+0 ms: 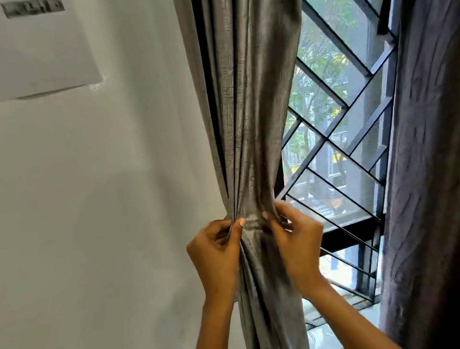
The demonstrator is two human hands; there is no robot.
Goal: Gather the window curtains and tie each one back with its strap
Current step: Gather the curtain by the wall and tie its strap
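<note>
Left hand (218, 251) and right hand (298, 241) pinch the strap (252, 225) round the gathered curtain (247, 114); wall (110, 203) left, window grille (341, 120) right.

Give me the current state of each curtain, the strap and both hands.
Left curtain: gathered into a bunch.
Strap: wrapped across the bunch; whether fastened, unclear.
Right curtain: hanging, bunched, untouched.
Left hand: pinching the strap.
Right hand: pinching the strap.
</note>
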